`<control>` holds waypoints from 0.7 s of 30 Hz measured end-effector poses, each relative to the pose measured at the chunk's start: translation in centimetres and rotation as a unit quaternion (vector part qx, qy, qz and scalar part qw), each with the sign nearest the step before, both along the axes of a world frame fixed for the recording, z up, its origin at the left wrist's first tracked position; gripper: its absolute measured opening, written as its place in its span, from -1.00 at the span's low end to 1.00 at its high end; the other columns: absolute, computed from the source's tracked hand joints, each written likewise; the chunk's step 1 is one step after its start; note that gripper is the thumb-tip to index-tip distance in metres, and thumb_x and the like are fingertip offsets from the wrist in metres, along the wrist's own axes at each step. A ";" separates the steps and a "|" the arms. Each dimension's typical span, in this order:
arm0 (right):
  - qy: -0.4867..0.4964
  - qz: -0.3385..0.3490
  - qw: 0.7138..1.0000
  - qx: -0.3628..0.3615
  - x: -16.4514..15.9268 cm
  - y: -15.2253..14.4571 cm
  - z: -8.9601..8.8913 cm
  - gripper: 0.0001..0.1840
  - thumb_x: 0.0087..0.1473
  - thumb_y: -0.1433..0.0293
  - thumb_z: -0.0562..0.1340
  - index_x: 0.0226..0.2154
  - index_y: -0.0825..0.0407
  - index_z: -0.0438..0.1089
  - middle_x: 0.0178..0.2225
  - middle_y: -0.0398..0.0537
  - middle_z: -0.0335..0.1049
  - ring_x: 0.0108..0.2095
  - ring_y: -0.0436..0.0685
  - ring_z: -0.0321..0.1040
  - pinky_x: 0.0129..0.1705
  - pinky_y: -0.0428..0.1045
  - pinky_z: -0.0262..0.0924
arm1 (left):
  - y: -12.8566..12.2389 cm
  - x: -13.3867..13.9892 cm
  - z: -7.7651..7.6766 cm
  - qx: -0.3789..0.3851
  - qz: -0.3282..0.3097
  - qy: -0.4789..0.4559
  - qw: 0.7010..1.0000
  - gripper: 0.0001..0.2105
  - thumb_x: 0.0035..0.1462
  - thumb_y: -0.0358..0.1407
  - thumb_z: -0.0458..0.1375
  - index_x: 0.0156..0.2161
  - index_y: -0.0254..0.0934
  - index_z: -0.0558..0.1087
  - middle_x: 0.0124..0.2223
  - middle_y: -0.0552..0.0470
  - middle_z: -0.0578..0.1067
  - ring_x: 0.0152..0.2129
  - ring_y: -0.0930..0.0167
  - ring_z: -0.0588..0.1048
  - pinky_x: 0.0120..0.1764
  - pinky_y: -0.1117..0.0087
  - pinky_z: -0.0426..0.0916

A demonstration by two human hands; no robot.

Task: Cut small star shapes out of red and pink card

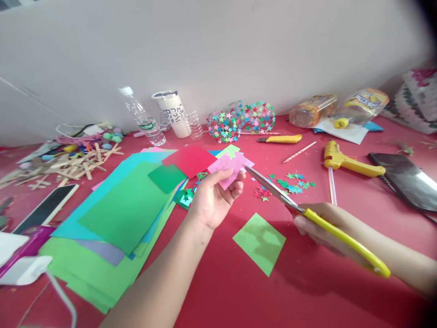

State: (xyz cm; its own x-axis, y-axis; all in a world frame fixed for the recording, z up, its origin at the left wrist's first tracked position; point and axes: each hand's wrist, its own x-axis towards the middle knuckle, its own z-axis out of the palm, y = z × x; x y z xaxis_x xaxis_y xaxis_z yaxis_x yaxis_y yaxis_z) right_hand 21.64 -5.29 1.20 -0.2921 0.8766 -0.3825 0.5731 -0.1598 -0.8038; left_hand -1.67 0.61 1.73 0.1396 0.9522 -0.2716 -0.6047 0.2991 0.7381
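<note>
Between the thumb and fingers of my left hand point(215, 196) is a piece of pink paper point(227, 165) with a jagged, partly cut edge. My right hand point(321, 223) grips yellow-handled scissors point(344, 237), their blades pointing up and left. The blade tips reach the right side of the pink paper; whether they touch it I cannot tell. Below the hands a light green paper square point(259, 243) lies on the red table, shaded by my right hand. Small cut paper stars point(295, 184) are scattered beyond the scissors.
Stacked coloured sheets point(126, 205) spread over the left side. Star-covered rings point(225, 126), a water bottle point(145, 120) and a tumbler point(174, 116) stand along the wall. A yellow box cutter point(282, 139), a glue gun point(351, 160) and a dark phone-like device point(406, 177) lie right. Craft sticks point(88, 164) pile at far left.
</note>
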 end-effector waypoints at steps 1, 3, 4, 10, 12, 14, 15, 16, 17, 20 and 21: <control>-0.003 0.004 1.000 -0.007 0.0 0.0 0.0 -0.25 -0.05 -0.40 0.10 -0.60 -0.06 0.05 -0.68 -0.31 0.01 -0.68 -0.06 -0.06 -0.67 -0.14 -0.16 | 0.0 0.1 -0.2 0.010 0.005 0.008 1.000 -0.94 -0.11 -0.43 0.31 -0.44 -0.39 0.55 -0.48 0.00 0.55 -0.62 0.56 0.44 -0.51 0.57 0.37; -0.001 0.017 1.000 -0.012 0.1 0.1 -0.2 -0.27 -0.04 -0.36 0.14 -0.60 -0.05 0.05 -0.66 -0.31 0.01 -0.67 -0.07 -0.06 -0.65 -0.13 -0.19 | -0.1 0.3 -0.5 0.058 0.011 0.045 0.997 -0.95 -0.08 -0.41 0.33 -0.45 -0.36 0.56 -0.51 0.03 0.53 -0.64 0.57 0.42 -0.56 0.57 0.30; 0.002 0.026 1.000 -0.011 0.2 0.1 -0.3 -0.28 -0.02 -0.33 0.16 -0.59 -0.05 0.06 -0.65 -0.32 0.01 -0.67 -0.07 -0.06 -0.64 -0.13 -0.20 | -0.1 0.4 -0.6 0.085 0.016 0.070 0.994 -0.95 -0.06 -0.40 0.33 -0.46 -0.35 0.56 -0.52 0.05 0.53 -0.65 0.57 0.41 -0.57 0.57 0.28; 0.017 0.039 0.999 -0.006 0.6 0.1 -0.8 -0.35 0.07 -0.22 0.20 -0.58 -0.04 0.08 -0.64 -0.32 -0.01 -0.66 -0.07 -0.07 -0.64 -0.12 -0.23 | -0.3 0.3 -0.5 0.160 0.055 0.179 0.969 -0.92 -0.03 -0.38 0.28 -0.50 -0.31 0.55 -0.58 0.09 0.49 -0.69 0.54 0.38 -0.59 0.50 0.23; 0.014 0.037 0.999 -0.013 0.5 0.0 -0.7 -0.36 0.09 -0.22 0.19 -0.57 -0.04 0.09 -0.64 -0.32 0.00 -0.66 -0.07 -0.09 -0.65 -0.13 -0.22 | -0.4 0.4 -0.5 0.163 0.057 0.179 0.969 -0.93 -0.04 -0.38 0.28 -0.51 -0.31 0.54 -0.58 0.10 0.49 -0.70 0.54 0.38 -0.60 0.49 0.22; 0.011 0.044 0.999 -0.015 0.5 0.0 -0.6 -0.36 0.09 -0.22 0.18 -0.57 -0.04 0.09 -0.63 -0.33 0.00 -0.66 -0.08 -0.08 -0.65 -0.13 -0.21 | -0.4 0.4 -0.5 0.163 0.056 0.177 0.969 -0.92 -0.04 -0.38 0.28 -0.51 -0.31 0.54 -0.59 0.11 0.48 -0.70 0.54 0.37 -0.60 0.50 0.22; 0.009 0.049 0.999 -0.017 0.5 0.0 -0.6 -0.35 0.08 -0.23 0.18 -0.57 -0.04 0.09 -0.63 -0.33 0.00 -0.66 -0.08 -0.07 -0.65 -0.13 -0.21 | -0.4 0.5 -0.6 0.163 0.055 0.176 0.969 -0.92 -0.04 -0.38 0.28 -0.51 -0.31 0.54 -0.59 0.11 0.48 -0.70 0.55 0.37 -0.60 0.50 0.21; 0.006 0.054 0.998 -0.018 0.5 0.0 -0.6 -0.35 0.08 -0.24 0.18 -0.57 -0.04 0.09 -0.63 -0.33 -0.01 -0.67 -0.08 -0.07 -0.65 -0.13 -0.21 | -0.4 0.5 -0.6 0.161 0.056 0.175 0.970 -0.92 -0.03 -0.38 0.28 -0.51 -0.31 0.54 -0.59 0.11 0.48 -0.70 0.55 0.37 -0.60 0.51 0.21; 0.003 0.056 0.998 -0.020 0.5 0.0 -0.5 -0.35 0.08 -0.24 0.17 -0.56 -0.04 0.09 -0.63 -0.33 -0.01 -0.66 -0.07 -0.06 -0.65 -0.13 -0.21 | -0.4 0.5 -0.7 0.159 0.057 0.172 0.970 -0.92 -0.03 -0.38 0.28 -0.51 -0.31 0.53 -0.59 0.12 0.48 -0.70 0.55 0.37 -0.60 0.51 0.21; 0.005 0.054 0.998 -0.027 0.5 0.0 -0.4 -0.36 0.09 -0.23 0.17 -0.55 -0.04 0.07 -0.62 -0.34 -0.03 -0.65 -0.07 -0.05 -0.64 -0.12 -0.21 | -0.4 0.6 -0.8 0.153 0.058 0.161 0.973 -0.92 -0.02 -0.39 0.28 -0.50 -0.31 0.53 -0.59 0.12 0.48 -0.70 0.56 0.37 -0.60 0.52 0.20; 0.008 0.054 0.998 -0.022 0.5 -0.1 -0.4 -0.36 0.10 -0.23 0.16 -0.54 -0.04 0.07 -0.61 -0.34 -0.03 -0.64 -0.06 -0.05 -0.62 -0.12 -0.19 | -0.4 0.6 -0.8 0.153 0.057 0.158 0.974 -0.92 -0.02 -0.39 0.28 -0.50 -0.31 0.53 -0.59 0.12 0.48 -0.70 0.56 0.37 -0.60 0.52 0.20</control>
